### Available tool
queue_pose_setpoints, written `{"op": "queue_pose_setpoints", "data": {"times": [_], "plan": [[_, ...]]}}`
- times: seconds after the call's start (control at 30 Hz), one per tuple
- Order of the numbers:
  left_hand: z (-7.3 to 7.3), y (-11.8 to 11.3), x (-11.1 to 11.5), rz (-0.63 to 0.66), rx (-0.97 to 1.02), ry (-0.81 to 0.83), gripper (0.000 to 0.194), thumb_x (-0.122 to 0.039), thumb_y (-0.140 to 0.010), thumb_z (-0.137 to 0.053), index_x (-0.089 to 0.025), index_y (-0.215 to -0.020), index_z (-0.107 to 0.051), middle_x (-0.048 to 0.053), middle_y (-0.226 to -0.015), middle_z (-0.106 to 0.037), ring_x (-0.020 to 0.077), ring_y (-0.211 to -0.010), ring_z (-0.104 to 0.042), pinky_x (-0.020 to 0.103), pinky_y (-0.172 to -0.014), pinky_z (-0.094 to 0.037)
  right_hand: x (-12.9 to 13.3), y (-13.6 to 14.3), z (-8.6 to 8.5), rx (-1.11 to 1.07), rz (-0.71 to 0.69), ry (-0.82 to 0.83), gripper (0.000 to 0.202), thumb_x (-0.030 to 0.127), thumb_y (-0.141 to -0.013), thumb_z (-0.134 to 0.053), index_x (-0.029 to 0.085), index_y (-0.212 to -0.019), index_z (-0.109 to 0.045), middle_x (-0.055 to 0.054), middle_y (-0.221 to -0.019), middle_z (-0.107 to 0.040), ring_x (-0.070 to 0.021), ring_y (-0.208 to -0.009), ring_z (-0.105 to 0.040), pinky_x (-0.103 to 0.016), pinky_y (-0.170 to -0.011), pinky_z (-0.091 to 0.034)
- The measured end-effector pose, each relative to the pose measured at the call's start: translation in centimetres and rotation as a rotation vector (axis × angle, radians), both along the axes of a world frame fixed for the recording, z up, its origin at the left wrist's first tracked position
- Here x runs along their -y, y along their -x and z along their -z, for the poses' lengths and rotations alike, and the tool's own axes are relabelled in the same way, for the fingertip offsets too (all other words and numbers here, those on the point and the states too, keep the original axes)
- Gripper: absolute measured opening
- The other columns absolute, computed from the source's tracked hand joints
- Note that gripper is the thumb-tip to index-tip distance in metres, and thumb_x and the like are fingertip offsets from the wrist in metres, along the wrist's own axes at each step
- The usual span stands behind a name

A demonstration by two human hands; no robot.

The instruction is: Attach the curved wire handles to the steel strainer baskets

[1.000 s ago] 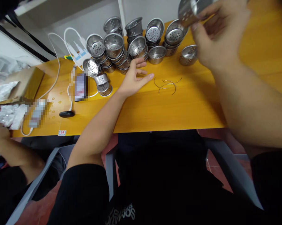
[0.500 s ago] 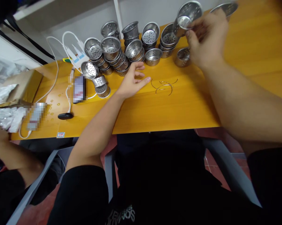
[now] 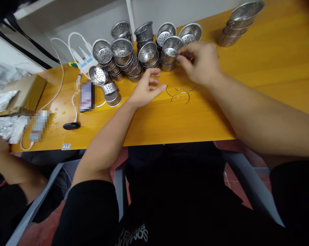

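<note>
My right hand [image 3: 202,63] pinches the rim of a perforated metal cup [image 3: 172,47] between thumb and fingers. That cup sits on or just above a lower perforated cup [image 3: 167,65]; the contact between them cannot be made out. On the table, my left hand [image 3: 146,88] lies with fingers apart and nothing in them, just in front of a stack of cups [image 3: 147,54]. Several thin curved wires [image 3: 180,94] lie crossed to the right of its fingertips. Behind my right hand, another cup [image 3: 190,33] is partly covered.
More stacked cups [image 3: 122,53] line the back of the table. A separate tilted stack [image 3: 237,24] stands at the back right. Leftward are a phone [image 3: 86,96], a black plug-like piece [image 3: 71,126], white cables, a power strip [image 3: 89,63] and a cardboard box [image 3: 28,92]. Another person's arm [image 3: 15,167] is at far left.
My right hand has moved left and down with the metal cup, bringing it over the lower cup. The separate stack at the back right is now uncovered. My left hand stays put.
</note>
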State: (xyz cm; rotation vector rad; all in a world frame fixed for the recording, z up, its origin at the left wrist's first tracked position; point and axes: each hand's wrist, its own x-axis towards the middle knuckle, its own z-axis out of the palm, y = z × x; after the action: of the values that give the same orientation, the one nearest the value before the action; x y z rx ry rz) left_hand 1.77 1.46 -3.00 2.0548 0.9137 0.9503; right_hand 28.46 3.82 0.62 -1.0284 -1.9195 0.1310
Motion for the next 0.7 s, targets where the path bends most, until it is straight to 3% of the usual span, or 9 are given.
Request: {"op": "queue_pose_setpoints", "data": {"times": [0.27,0.37,0.53,0.7], "plan": [[0.1,0.0,-0.1,0.009,-0.028,0.013,0.065,-0.054,-0.095,-0.076,-0.028,-0.146,-0.045,0.013,-0.148,-0.058,0.0173,-0.117,-0.066,0.036,-0.099,-0.060,-2.3,-0.1,2.1,0.015,0.076,0.055,0.025,0.048,-0.099,-0.082,0.026,-0.111,-0.080,-0.004,-0.096,-0.080,-0.0179,-0.077,-0.062,-0.035,-0.078,-0.051],[0.2,0.1,-0.1,0.012,-0.033,-0.003,0.067,-0.057,-0.094,-0.077,-0.029,-0.146,-0.045,0.011,-0.147,-0.060,0.0164,-0.116,-0.067,0.035,-0.097,-0.060,-2.3,0.0,2.2,0.002,0.070,0.067,0.027,0.051,-0.100,-0.081,0.028,-0.114,-0.079,-0.003,-0.097,-0.080,-0.0188,-0.079,-0.062,-0.036,-0.080,-0.052],[0.2,0.1,-0.1,0.016,-0.032,-0.002,0.067,-0.057,-0.094,-0.076,-0.027,-0.146,-0.045,0.012,-0.147,-0.059,0.0168,-0.116,-0.067,0.035,-0.099,-0.061,-1.8,0.3,1.8,-0.022,0.016,0.117,0.045,0.057,-0.100,-0.081,0.024,-0.130,-0.072,-0.005,-0.105,-0.079,-0.0184,-0.078,-0.063,-0.038,-0.083,-0.052],[0.2,0.0,-0.1,0.019,-0.020,0.023,0.065,-0.053,-0.093,-0.078,-0.026,-0.143,-0.046,0.012,-0.146,-0.059,0.0163,-0.113,-0.067,0.036,-0.099,-0.061,-1.7,0.3,1.6,0.002,-0.077,0.044,0.044,0.068,-0.100,-0.075,0.035,-0.128,-0.072,-0.002,-0.109,-0.078,-0.0216,-0.089,-0.060,-0.041,-0.089,-0.049]]}}
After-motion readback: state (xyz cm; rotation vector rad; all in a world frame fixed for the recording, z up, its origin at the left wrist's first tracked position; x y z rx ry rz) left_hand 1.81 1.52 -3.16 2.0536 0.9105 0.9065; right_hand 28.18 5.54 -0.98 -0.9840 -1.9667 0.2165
